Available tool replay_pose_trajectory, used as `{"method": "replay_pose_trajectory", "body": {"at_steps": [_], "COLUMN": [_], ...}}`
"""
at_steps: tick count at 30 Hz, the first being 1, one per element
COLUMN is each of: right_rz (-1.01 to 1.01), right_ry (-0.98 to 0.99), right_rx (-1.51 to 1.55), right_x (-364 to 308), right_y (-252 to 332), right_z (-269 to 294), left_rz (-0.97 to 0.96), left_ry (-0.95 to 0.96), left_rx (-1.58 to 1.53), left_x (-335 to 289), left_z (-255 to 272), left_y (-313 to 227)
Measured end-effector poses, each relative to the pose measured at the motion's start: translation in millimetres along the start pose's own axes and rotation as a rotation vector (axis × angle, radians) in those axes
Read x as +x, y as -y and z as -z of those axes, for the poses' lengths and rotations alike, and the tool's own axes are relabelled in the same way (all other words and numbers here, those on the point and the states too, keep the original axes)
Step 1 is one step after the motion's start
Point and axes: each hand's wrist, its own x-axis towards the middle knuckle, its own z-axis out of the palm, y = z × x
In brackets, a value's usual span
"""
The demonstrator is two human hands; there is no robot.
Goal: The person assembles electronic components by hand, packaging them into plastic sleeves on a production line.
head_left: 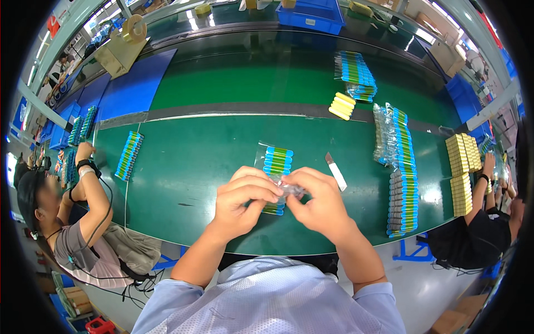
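Near centre, L hand (239, 201) & R hand (319, 201) fingertips pinch crumpled clear film (291, 190) by blue-green tubes (278, 159), prob. unfinished; bagged row (408, 167) at right looks done.

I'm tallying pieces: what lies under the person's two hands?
Blue-green sticks show on the green tabletop beyond the left hand and right hand, with more peeking out between them. The stretch beneath the hands and crumpled clear plastic is covered, preventing a full count.
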Motion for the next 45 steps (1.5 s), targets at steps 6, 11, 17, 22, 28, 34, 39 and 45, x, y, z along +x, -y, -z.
{"method": "replay_pose_trajectory", "body": {"at_steps": [6, 11, 17, 22, 28, 34, 39, 45], "right_rz": [0.011, 0.116, 0.215, 0.222, -0.014, -0.485, -0.436, -0.095], "right_ry": [0.132, 0.052, 0.010, 0.014, -0.048, 0.278, 0.181, -0.016], "right_rx": [-0.076, -0.026, 0.080, 0.340, 0.871, 1.180, 1.165, 0.667], "right_x": [-2, -8, -16, -26, -20, -29, -39, -41], "right_y": [6, 22, -1, -15, -7, -2, -15, -12], "right_z": [-4, -1, 2, 2, -4, -3, -16, -17], "left_rz": [0.197, 0.595, 0.548, 0.537, 0.260, 0.144, 0.064, -0.075], "left_ry": [-0.025, -0.142, -0.091, -0.106, -0.205, -0.094, 0.009, 0.091], "left_rx": [-0.022, -0.432, -0.354, -0.660, -0.494, -0.366, -0.030, 0.264], "left_x": [6, 0, -12, -18, -17, -6, -4, 1], "left_z": [-14, -19, -12, -13, -19, -6, 0, 1], "left_y": [-2, -3, -7, -20, -31, -30, -26, -31]}}
